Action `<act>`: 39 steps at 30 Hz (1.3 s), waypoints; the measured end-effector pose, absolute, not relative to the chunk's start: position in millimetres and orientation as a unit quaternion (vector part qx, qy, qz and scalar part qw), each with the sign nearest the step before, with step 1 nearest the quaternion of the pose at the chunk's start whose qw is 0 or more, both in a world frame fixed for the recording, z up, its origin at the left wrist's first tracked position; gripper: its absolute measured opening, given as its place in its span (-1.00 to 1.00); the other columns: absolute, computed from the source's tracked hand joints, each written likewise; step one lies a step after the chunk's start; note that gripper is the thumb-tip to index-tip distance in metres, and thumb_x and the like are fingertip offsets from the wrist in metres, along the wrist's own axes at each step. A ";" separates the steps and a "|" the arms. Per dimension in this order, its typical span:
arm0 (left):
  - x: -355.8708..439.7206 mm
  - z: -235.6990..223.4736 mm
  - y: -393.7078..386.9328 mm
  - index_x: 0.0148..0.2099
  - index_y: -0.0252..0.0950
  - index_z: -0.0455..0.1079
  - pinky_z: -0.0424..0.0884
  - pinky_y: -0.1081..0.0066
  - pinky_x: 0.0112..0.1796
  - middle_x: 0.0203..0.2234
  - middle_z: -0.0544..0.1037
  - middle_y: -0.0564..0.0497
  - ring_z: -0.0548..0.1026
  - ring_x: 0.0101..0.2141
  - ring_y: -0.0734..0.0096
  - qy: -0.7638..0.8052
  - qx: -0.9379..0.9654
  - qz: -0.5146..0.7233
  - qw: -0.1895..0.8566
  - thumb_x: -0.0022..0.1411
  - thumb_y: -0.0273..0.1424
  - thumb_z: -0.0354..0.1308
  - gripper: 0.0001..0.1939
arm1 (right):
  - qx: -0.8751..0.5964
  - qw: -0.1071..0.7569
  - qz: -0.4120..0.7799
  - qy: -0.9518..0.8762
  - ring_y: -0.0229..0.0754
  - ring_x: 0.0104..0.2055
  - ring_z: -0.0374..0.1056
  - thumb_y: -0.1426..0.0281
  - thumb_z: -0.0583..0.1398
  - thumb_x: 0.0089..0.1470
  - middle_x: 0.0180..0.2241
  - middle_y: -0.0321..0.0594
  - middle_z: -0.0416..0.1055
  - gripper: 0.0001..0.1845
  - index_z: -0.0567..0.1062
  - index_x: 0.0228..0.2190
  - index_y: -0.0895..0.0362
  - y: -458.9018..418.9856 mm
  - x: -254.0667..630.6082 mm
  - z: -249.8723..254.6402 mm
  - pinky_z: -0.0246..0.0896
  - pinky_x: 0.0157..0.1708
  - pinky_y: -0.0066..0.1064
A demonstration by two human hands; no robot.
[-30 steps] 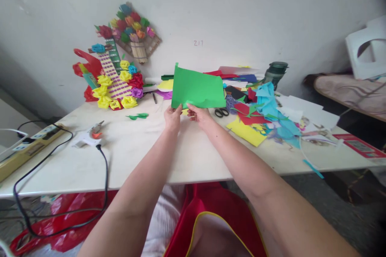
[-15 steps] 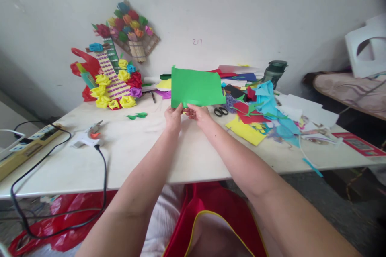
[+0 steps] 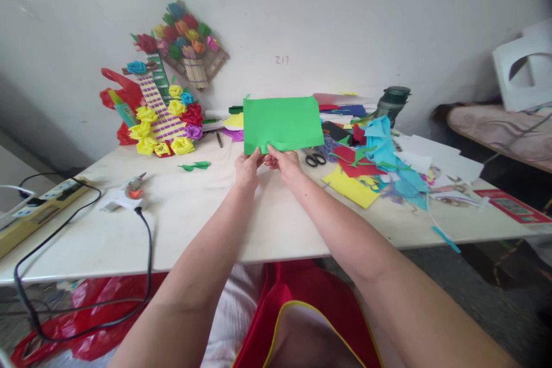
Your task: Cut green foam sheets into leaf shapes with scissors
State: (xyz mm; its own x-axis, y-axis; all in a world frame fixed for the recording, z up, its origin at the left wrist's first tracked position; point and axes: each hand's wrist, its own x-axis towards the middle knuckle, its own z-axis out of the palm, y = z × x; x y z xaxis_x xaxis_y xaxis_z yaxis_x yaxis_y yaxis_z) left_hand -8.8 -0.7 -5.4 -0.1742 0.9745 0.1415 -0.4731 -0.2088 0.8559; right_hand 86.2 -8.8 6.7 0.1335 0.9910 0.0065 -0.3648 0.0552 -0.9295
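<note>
Both hands hold a green sheet of paper [image 3: 282,122] up above the middle of the table, gripping its lower edge. My left hand [image 3: 248,167] pinches it near the lower left corner, thumb in front. Beside it, my right hand [image 3: 282,162] is closed on the same edge, its thumb pressing the front and making a slight dent. The fingers behind the sheet are partly hidden. Just right of my right hand lies a pair of scissors [image 3: 315,159], handles showing. Small green paper leaves [image 3: 195,166] lie on the table left of my left hand.
At the left are a glue gun [image 3: 127,194] with a black cord and a power strip [image 3: 41,210]. Paper flowers [image 3: 149,129] stand behind. On the right lie yellow paper [image 3: 351,186], blue crepe paper [image 3: 379,138] and other scraps, with a dark bottle [image 3: 393,102] behind.
The green sheet's upper right side has tilted up slightly and its top edge looks straighter. Both hands keep nearly the same place and grip.
</note>
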 end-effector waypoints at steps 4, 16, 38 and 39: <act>-8.7 -4.9 -1.5 -0.43 -0.37 0.37 0.44 0.38 -0.29 -0.63 0.49 0.03 0.50 -0.53 0.44 0.341 0.361 0.683 0.536 -0.10 -0.35 0.33 -0.76 | -0.426 0.634 0.531 -0.367 -0.39 -0.73 0.25 0.40 0.23 0.00 -0.72 -0.25 0.39 -0.68 0.40 -0.71 0.20 -8.5 85.5 5.9 0.15 -0.70 -0.55; -5.8 -4.9 -3.8 -0.51 -0.44 0.40 0.47 0.31 -0.34 -0.57 0.52 -0.14 0.52 -0.49 0.33 0.374 0.392 0.633 0.552 -0.05 -0.34 0.31 -0.76 | -0.415 0.643 0.520 -0.379 -0.38 -0.73 0.24 0.35 0.26 -0.02 -0.74 -0.27 0.38 -0.70 0.41 -0.69 0.19 -7.5 83.7 1.8 0.17 -0.71 -0.56; -25.1 -8.5 4.0 -0.35 -0.38 0.43 0.39 0.26 -0.16 -0.44 0.57 -0.11 0.56 -0.33 0.22 0.357 0.414 0.660 0.516 -0.31 -0.19 0.41 -0.52 | -0.469 0.557 0.584 -0.360 -0.40 -0.78 0.21 0.25 0.21 0.05 -0.77 -0.27 0.36 -0.63 0.42 -0.65 0.25 -7.6 104.3 13.5 0.05 -0.79 -0.61; -24.8 -8.7 4.1 -0.33 -0.38 0.43 0.39 0.26 -0.16 -0.43 0.57 -0.11 0.56 -0.34 0.23 0.352 0.417 0.661 0.514 -0.30 -0.19 0.41 -0.52 | -0.467 0.555 0.587 -0.358 -0.41 -0.78 0.21 0.27 0.22 0.04 -0.77 -0.27 0.36 -0.64 0.42 -0.65 0.25 -7.7 104.3 13.3 0.06 -0.79 -0.61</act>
